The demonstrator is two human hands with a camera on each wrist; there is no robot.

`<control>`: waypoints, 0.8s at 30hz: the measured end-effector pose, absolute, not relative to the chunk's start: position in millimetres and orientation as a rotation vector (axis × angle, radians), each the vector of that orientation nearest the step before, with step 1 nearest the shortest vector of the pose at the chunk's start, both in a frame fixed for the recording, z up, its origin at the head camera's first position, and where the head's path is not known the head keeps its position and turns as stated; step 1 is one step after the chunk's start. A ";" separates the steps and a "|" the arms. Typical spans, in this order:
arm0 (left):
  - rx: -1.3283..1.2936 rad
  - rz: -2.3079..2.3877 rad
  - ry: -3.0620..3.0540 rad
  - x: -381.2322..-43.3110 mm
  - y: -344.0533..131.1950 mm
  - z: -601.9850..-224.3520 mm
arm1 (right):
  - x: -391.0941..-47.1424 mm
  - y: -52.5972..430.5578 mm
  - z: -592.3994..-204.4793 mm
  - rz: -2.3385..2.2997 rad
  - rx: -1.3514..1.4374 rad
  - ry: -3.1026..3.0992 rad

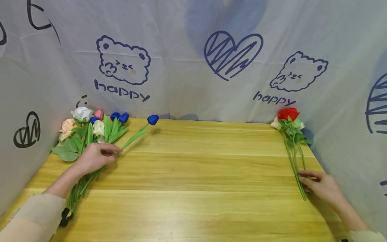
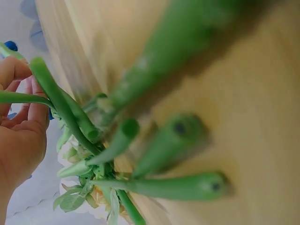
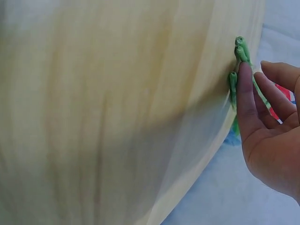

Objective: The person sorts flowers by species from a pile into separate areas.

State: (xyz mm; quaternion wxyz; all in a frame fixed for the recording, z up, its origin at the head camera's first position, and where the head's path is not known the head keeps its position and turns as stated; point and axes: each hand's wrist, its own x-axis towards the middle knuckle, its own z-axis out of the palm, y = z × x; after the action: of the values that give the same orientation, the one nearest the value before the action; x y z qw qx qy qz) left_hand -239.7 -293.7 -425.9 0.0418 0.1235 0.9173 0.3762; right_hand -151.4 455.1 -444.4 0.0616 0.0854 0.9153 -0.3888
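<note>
My left hand (image 1: 96, 157) pinches the stem of a blue tulip (image 1: 153, 119) between thumb and fingertips; the flower points up and right, apart from the pile. Beneath and beside that hand lies a heap of artificial flowers: a white rose (image 1: 82, 113), a peach rose (image 1: 67, 127), a pink tulip (image 1: 98, 114) and more blue tulips (image 1: 123, 117). Their cut stem ends (image 2: 213, 185) fill the left wrist view. On the right, my right hand (image 1: 323, 188) touches the green stems (image 3: 240, 47) of a small bunch with a red rose (image 1: 288, 114), its fingers loosely bent and spread.
The wooden table (image 1: 193, 188) has pale cloth walls (image 1: 181, 67) at the back and sides, drawn with bears and hearts. A whitish flower (image 1: 275, 123) lies next to the red rose. A black item (image 1: 65, 216) sits by the left stems.
</note>
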 end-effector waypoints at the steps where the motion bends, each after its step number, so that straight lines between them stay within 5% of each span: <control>1: 0.363 1.173 2.803 -239.3 -292.6 -424.8 | -151.9 454.9 -444.0 -1.188 0.261 2.759; 10: 0.240 1.370 2.785 -238.7 -277.9 -415.0 | -155.4 431.8 -429.5 -1.100 0.301 2.889; 24: 0.161 1.808 2.617 -244.4 -217.0 -403.1 | -178.1 317.9 -427.7 -1.677 -0.075 2.901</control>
State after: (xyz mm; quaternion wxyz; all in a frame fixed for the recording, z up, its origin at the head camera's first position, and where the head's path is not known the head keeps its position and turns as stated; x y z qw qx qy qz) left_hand -244.4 -217.0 -403.1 -0.0218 0.0505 0.8216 0.5675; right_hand -178.1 317.9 -427.7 -0.1051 -0.0223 0.8608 -0.4975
